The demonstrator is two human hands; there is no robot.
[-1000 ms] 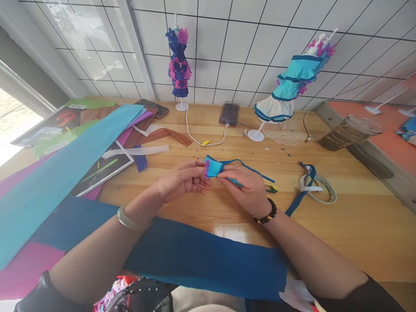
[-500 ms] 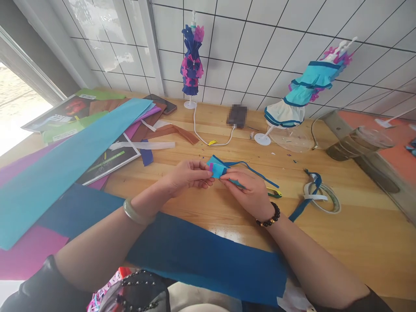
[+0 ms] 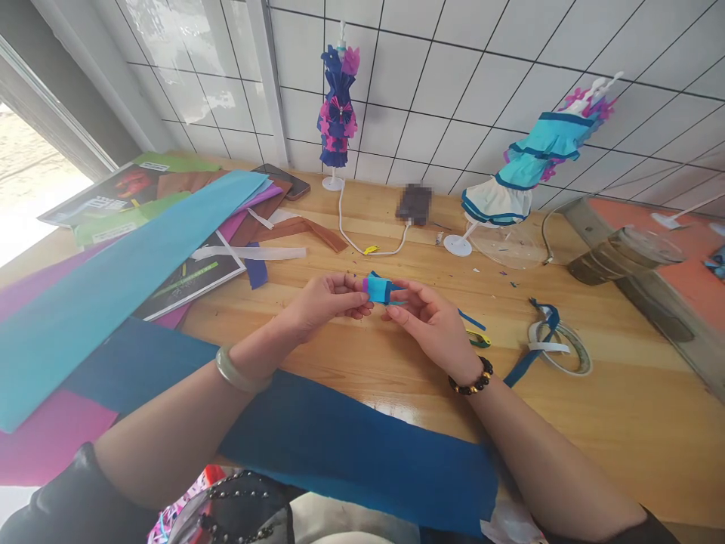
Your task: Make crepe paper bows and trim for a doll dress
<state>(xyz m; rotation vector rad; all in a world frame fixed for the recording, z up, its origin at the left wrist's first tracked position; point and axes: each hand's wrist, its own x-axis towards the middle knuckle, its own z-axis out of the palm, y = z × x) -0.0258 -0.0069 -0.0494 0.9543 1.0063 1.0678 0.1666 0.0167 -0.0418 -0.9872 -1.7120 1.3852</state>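
Note:
My left hand (image 3: 331, 301) pinches the left end of a small folded light-blue paper piece (image 3: 377, 289), with a purple strip at that end and a dark-blue band at the other. Beside the dark-blue band is my right hand (image 3: 427, 321), its thumb and fingers apart and the fingertips close to the edge. Whether they touch it cannot be told. Behind the right hand lies a dark-blue paper strip (image 3: 472, 320), mostly covered. A yellow cutter (image 3: 479, 339) rests just past the right knuckles.
Long light-blue paper (image 3: 136, 276) and dark-blue paper (image 3: 362, 446) spread across the left and front. Tape rolls (image 3: 578, 349) sit at right, near a tilted cup (image 3: 620, 253). Two dressed stands, one navy and pink (image 3: 338, 113), one turquoise and white (image 3: 524, 162), stand by the tiled wall.
My right hand has loosened from its pinch, its fingers spreading apart. The small paper piece has turned more level in my left hand, and its dark-blue band shows more.

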